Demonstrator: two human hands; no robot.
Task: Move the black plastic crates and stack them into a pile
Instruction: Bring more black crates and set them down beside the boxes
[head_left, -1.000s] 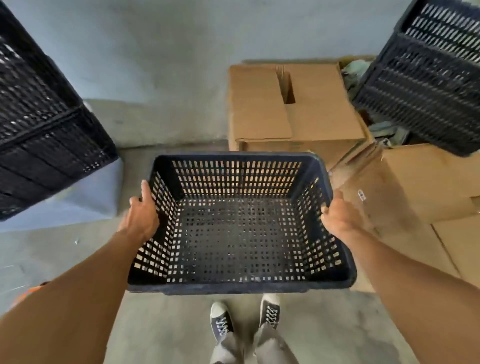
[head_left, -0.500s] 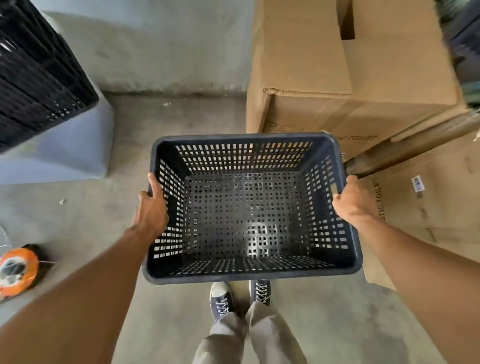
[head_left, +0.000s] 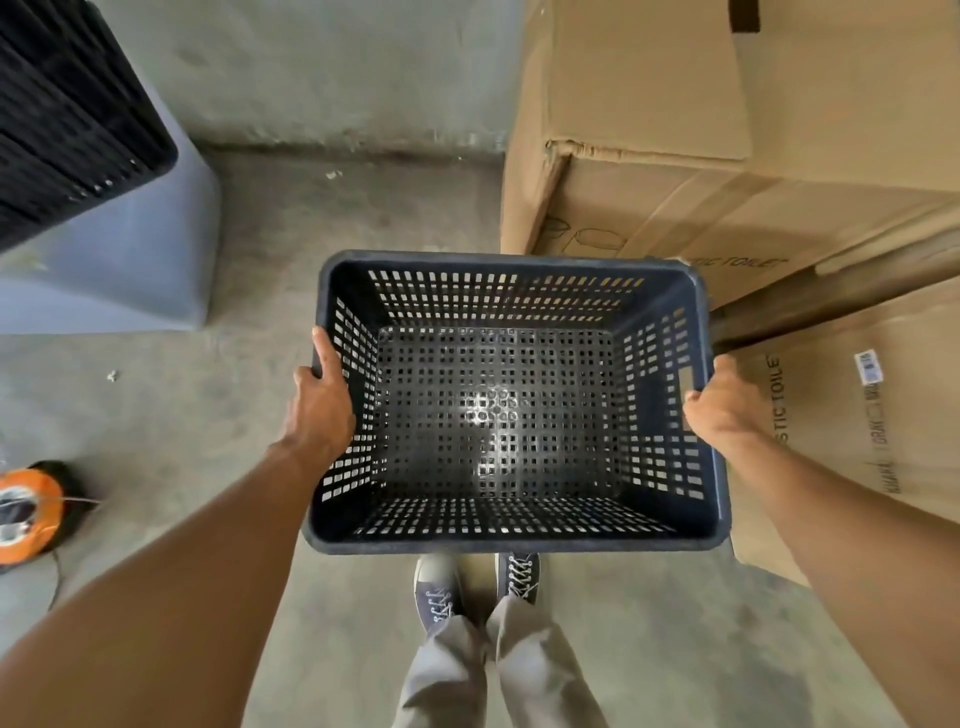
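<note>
Since the earlier frame I have carried the empty black perforated plastic crate (head_left: 511, 410) lower, nearer the brown cardboard boxes (head_left: 727, 197). My left hand (head_left: 322, 410) and right hand (head_left: 719, 405) clasp opposite rims. Advise keeping it level, clearing that carton, before seating it on the black crate stack (head_left: 67, 119) far left.

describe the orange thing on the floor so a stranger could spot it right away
Start at the black stacked crates on the grey block, far left. Below them, at the frame's left edge, a round orange reel lies on the concrete floor. It is the only orange item, with a thin cord trailing away.
</note>
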